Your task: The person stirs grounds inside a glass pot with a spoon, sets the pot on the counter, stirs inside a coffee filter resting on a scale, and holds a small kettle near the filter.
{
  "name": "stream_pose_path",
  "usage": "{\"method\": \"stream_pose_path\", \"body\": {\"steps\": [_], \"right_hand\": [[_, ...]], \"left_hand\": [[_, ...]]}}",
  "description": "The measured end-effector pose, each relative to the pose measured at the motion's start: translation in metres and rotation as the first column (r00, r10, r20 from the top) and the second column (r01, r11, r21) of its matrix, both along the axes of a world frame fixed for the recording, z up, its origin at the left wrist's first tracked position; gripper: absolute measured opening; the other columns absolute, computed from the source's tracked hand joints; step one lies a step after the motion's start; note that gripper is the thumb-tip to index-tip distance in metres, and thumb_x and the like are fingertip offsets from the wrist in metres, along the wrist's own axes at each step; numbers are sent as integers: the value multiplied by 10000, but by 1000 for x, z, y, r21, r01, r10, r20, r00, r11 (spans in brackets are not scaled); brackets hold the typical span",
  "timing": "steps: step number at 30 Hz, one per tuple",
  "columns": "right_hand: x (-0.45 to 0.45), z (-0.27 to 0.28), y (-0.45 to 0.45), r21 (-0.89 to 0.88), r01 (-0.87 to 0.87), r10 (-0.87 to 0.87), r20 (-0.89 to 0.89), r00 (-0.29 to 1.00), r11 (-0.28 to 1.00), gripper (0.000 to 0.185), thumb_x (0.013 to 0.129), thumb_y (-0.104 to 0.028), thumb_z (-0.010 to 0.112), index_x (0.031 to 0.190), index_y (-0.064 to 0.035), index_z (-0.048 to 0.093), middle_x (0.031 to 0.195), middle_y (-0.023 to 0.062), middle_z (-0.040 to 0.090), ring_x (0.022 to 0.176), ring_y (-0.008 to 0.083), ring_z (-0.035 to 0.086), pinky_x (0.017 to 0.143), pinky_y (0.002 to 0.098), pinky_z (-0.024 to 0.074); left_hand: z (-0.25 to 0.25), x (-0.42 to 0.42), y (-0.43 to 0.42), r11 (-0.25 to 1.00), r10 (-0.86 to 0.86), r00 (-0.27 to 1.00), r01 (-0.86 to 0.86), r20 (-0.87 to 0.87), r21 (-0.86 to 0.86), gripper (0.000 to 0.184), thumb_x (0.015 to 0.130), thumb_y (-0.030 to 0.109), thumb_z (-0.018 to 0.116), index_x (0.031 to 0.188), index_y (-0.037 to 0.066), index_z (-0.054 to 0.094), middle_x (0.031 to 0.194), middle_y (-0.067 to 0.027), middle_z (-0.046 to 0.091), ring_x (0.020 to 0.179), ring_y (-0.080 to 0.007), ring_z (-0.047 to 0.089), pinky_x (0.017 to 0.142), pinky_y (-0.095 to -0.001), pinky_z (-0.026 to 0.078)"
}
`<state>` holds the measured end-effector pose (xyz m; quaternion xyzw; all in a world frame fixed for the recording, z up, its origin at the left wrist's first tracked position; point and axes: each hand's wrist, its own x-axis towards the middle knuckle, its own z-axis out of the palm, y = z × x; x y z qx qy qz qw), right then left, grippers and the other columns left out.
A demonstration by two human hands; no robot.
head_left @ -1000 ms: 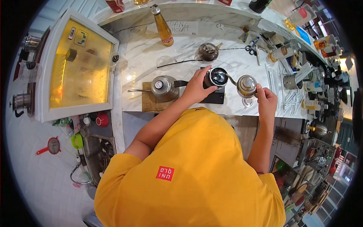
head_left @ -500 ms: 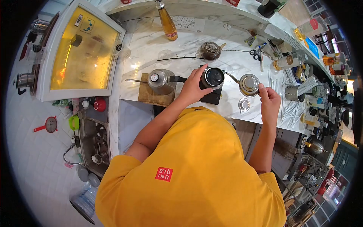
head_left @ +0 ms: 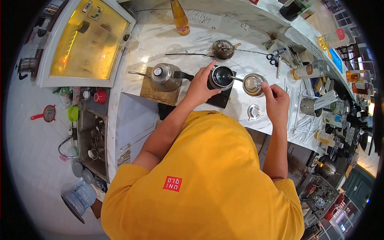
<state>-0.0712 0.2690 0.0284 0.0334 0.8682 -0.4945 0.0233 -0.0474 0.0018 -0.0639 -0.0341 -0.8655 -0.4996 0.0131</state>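
Observation:
My left hand (head_left: 200,85) curves round the left side of a round metal cup (head_left: 221,77) with dark contents, its thumb and fingers against the wall. Beneath the cup is a flat black scale (head_left: 218,100). Pinched in my right hand (head_left: 276,97) is a small metal gooseneck pot (head_left: 253,85), its thin spout reaching over the cup's right rim. Whether liquid flows from it I cannot tell. A small round metal piece (head_left: 254,112) lies on the counter below the pot. Left of the cup, a steel gooseneck kettle (head_left: 165,78) stands on a wooden board (head_left: 150,94).
Behind the cup sits a glass teapot (head_left: 223,50) with dark contents. An amber bottle (head_left: 180,18) stands at the back. Scissors (head_left: 273,59) and a metal holder of straws (head_left: 310,106) are to the right. A sink (head_left: 92,140) lies at the left.
My right hand has brought the small pot left, so its spout now reaches over the cup. My left hand stays round the cup. The whole view has turned slightly.

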Motion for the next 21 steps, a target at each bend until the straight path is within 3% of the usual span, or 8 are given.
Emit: {"method": "stream_pose_path", "body": {"steps": [4,10,14,17,21], "right_hand": [[-13,-15,8,-155,-23,33,63,997,988,359,959,-300,725,774,7,705,618,-49,532,592,41,409,548,246,322],[-19,-9,19,-446,77,-10,151,989,892,345,976,-298,719,732,-63,654,698,-42,570,622,52,459,583,233,363],[-22,-6,32,-333,37,-11,80,997,942,343,957,-315,732,762,-36,697,674,-63,552,618,28,402,570,221,301],[-19,0,32,-154,5,-1,24,1000,988,362,960,-315,731,752,-21,690,635,-82,497,595,26,368,540,233,265],[-16,-6,29,-99,-9,9,8,1000,995,371,960,-310,731,769,6,691,606,-74,475,582,29,364,523,247,268]], "left_hand": [[0,1,4,1000,19,1000,-19,-8,0,1077,673,86,905,1582,157,330,1406,-176,530,1172,-339,595,1016,-402,500],[-4,2,5,999,35,999,-35,-10,30,1091,655,105,906,1577,162,326,1388,-187,538,1286,-381,521,1092,-432,432],[-1,1,7,999,38,999,-38,21,-3,1087,652,105,907,1573,164,333,1388,-183,541,1286,-379,522,1092,-436,432],[-2,0,7,999,35,999,-35,22,-9,1081,651,106,909,1569,163,341,1385,-179,546,1285,-379,522,1094,-440,430],[-5,-1,6,999,30,999,-30,-17,-35,1084,649,91,915,1569,154,345,1406,-175,544,1237,-350,555,1046,-410,466]]}}
